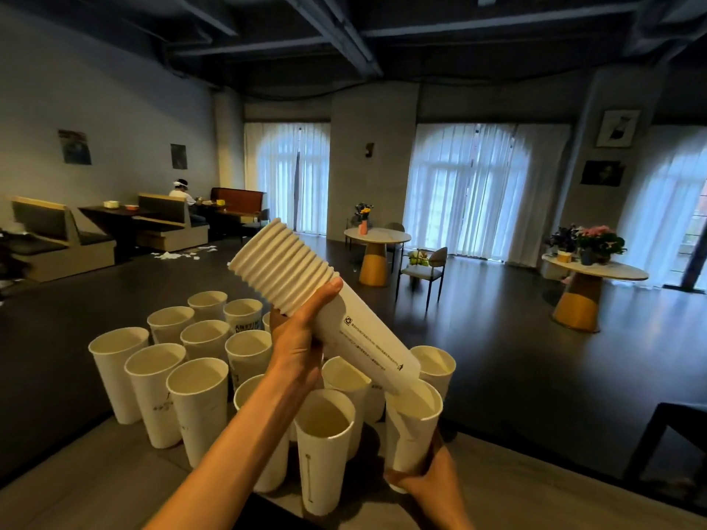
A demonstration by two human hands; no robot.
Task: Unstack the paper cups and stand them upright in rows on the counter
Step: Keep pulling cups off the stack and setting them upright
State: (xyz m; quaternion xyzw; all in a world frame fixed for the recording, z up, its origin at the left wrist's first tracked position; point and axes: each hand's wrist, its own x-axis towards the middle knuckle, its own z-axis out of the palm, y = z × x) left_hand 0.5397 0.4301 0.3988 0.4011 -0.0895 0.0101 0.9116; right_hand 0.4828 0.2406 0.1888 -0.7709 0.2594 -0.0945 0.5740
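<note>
A tilted stack of white paper cups (pixel 306 285) is gripped by my left hand (pixel 300 346) around its middle, rims pointing up and left. Its lower end still sits just inside a single cup (pixel 411 426). My right hand (pixel 424 480) holds that single cup by its base, near the counter's front. Several white cups (pixel 195 411) stand upright in rows on the grey counter (pixel 99 487), to the left of and beneath the stack.
The counter's far edge drops to a dark floor beyond the cups. A dark object (pixel 665 441) sits at the right past the counter. Round tables (pixel 377 239), a chair and booth seats with a seated person (pixel 180 193) are far off in the room.
</note>
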